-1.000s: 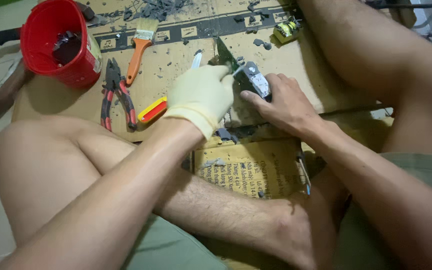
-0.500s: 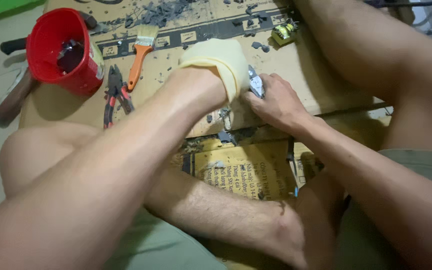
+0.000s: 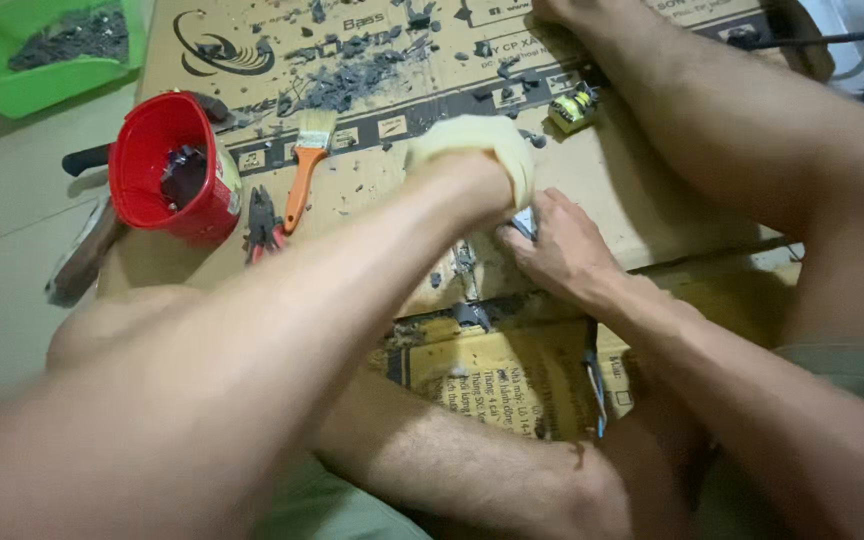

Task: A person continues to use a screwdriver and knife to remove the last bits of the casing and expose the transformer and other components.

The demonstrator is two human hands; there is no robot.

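Here, head view only; all places given relative to the red tub [image 3: 174,165].

Surface: flattened cardboard sheet [image 3: 642,200] on the floor, the person seated at it with legs drawn in.

Left hand [image 3: 477,155]: in a pale yellow glove, to the right of the red tub, pressed down over a small metal piece [image 3: 524,222]. Closed or loose: cannot tell, the palm faces away.

Right hand [image 3: 557,250]: bare, farther right of the tub and a little nearer the person, touching the gloved hand, fingers curled at the metal piece. Grip itself hidden.

Metal piece: only a sliver of grey-blue shows between the two hands; kind not readable.

Brush [image 3: 305,165]: orange handle, pale bristles, lying just right of the tub, untouched.

Pliers [image 3: 262,225]: red and black grips, just right of the tub beside the brush, untouched.

Grey debris [image 3: 352,80]: crumbs and flakes heaped beyond the tub, up and to the right; more in a green tray [image 3: 52,60] up and to the left.

Small yellow-green component [image 3: 574,107]: well right of the tub, beyond the hands, lying loose.

Progress, as judged: the debris suggests a good deal already broken off; both hands on the piece suggest work mid-course, not finished.
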